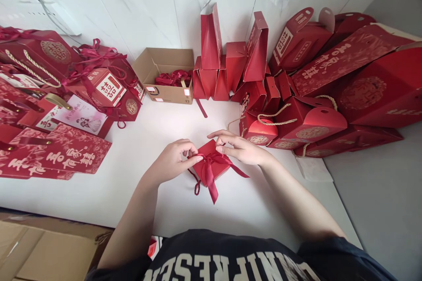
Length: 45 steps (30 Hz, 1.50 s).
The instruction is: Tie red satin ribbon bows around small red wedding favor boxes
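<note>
Pinching the ribbon atop the red box by left hand, we should pull evenly; right hand grips unclearly to us.

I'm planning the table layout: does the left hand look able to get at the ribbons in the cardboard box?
Probably yes: the ribbons lie in an open-topped cardboard box, with white tabletop between it and the left hand, though that hand may first need to leave the bow.

This looked like a small packing workshop: a white table held stacked red boxes, printed bags and a carton of ribbon.
</note>
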Tool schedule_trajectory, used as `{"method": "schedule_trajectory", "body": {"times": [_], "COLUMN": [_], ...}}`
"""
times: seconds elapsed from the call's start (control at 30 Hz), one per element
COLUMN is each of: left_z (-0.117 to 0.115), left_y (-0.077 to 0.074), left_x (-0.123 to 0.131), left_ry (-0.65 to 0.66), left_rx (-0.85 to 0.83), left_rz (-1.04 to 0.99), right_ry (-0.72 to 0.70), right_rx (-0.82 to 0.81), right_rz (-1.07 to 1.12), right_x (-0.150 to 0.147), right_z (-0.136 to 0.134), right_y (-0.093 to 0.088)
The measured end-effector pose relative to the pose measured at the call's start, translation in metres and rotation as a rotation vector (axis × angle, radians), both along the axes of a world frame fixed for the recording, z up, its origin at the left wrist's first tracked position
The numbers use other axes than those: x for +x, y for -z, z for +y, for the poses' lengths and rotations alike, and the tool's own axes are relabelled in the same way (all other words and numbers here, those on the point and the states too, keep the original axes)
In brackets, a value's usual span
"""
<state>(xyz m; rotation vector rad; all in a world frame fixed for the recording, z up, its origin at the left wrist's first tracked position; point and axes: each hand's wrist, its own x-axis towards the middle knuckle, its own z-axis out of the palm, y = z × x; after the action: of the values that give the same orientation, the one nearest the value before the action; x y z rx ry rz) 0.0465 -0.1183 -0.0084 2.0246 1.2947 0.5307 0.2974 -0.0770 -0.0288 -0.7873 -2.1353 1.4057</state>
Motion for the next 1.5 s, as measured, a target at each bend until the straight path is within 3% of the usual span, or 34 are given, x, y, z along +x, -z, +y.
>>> {"method": "schedule_trajectory", "body": {"times": [0.27, 0.73, 0.9, 1.07, 1.3, 1.5], "left_z": [-0.001, 0.006, 0.011, 0.015, 0.017, 0.019], "left_y": [0.014, 0.025, 0.017, 0.008, 0.02, 0.027], "left_x": [-0.005, -0.004, -0.001, 0.006, 0.001, 0.0], "left_ry": [-0.003, 0.098, 0.193, 0.315, 0.317, 0.283], "left_rx": [0.022, 0.009, -0.008, -0.031, -0.041, -0.062], "left_rz": [-0.135, -0.219, -0.277, -0.188, -0.22, -0.291], "right_ry": [-0.044, -0.103, -0.079, -0.08, -0.205, -0.183], "right_rx": [-0.009, -0.05, -0.132, -0.159, -0.216, -0.302], "right_rz": [0.073, 0.109, 0.132, 0.101, 0.126, 0.213], "right_x": [0.006, 0.01, 0.006, 0.001, 0.008, 0.005], "right_z": [-0.001, 0.0, 0.001, 0.003, 0.005, 0.006], "right_y": [0.009, 0.012, 0.009, 0.008, 0.013, 0.017]}}
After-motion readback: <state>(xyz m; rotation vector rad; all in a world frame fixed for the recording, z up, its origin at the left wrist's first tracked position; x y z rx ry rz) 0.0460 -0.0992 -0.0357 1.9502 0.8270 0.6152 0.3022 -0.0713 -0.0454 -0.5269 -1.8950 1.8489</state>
